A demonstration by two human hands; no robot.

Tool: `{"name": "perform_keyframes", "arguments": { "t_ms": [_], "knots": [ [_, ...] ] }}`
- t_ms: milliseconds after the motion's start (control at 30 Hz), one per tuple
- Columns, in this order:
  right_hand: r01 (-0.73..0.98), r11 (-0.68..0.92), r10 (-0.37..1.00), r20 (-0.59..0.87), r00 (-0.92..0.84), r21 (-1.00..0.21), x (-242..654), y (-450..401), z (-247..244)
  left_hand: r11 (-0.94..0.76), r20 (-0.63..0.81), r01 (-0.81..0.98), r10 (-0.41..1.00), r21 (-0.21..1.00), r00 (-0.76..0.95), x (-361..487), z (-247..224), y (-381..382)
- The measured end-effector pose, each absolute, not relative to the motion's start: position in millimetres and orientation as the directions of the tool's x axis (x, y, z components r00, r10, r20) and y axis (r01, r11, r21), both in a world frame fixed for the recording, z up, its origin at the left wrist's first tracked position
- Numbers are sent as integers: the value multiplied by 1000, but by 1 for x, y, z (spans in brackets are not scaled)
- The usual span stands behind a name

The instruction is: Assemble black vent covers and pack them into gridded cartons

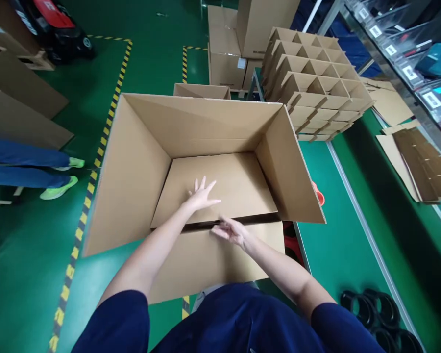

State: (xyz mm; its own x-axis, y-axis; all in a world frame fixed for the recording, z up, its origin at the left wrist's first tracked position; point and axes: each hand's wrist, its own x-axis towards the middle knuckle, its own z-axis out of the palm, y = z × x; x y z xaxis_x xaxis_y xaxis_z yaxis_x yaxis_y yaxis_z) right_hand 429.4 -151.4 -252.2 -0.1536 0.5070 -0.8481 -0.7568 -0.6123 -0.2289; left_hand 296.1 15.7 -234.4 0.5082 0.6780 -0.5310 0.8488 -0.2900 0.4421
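A large cardboard box [206, 120] stands in front of me, its flaps spread outward. Inside it a flat cardboard sheet [228, 171] covers the contents, with a dark gap along its near edge. My left hand [201, 197] is over this sheet with fingers spread, holding nothing. Lower and to the right, my right hand [231, 231] hovers by the gap and the near flap [220, 260]. Its fingers are loosely bent and partly blurred, and nothing shows in them. I cannot tell whether either hand touches the cardboard.
Stacked cardboard dividers [316, 83] stand at the back right, beside closed cartons [226, 54]. A shelf with plastic bins [407, 73] juts in at upper right. Black rings [375, 309] lie at lower right. At left are a person's legs [25, 162] and floor tape [91, 186].
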Motion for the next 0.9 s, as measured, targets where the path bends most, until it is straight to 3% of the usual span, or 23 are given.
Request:
{"name": "perform_keyframes", "arguments": {
  "t_ms": [67, 167, 300, 467, 633, 733, 900],
  "knots": [
    [-627, -754, 463, -836, -294, -197, 434, -169, -246, -273, -682, 902, 590, 335, 432, 308, -277, 30],
    [-494, -822, 514, -742, -429, -284, 451, -199, -229, -260, -801, 946, 513, 196, 307, 316, -339, 34],
    [-452, -792, 565, -774, -287, -411, 480, -234, -210, -222, -849, 969, 486, 110, 208, 323, -416, 23],
    [-397, -801, 551, -812, -192, -449, 505, -261, -201, -181, -878, 983, 465, 32, 114, 338, -483, 18],
    [-337, -762, 634, -743, -215, -553, 530, -270, -178, -147, -874, 989, 481, -3, 69, 348, -511, 18],
    [-210, -738, 674, -687, -271, -642, 556, -267, -146, -119, -854, 993, 515, 14, 74, 345, -513, 14],
    [-25, -574, 767, -526, -367, -819, 630, -256, -72, -102, -833, 971, 499, 216, 238, 339, -493, 18]
  ]
}}
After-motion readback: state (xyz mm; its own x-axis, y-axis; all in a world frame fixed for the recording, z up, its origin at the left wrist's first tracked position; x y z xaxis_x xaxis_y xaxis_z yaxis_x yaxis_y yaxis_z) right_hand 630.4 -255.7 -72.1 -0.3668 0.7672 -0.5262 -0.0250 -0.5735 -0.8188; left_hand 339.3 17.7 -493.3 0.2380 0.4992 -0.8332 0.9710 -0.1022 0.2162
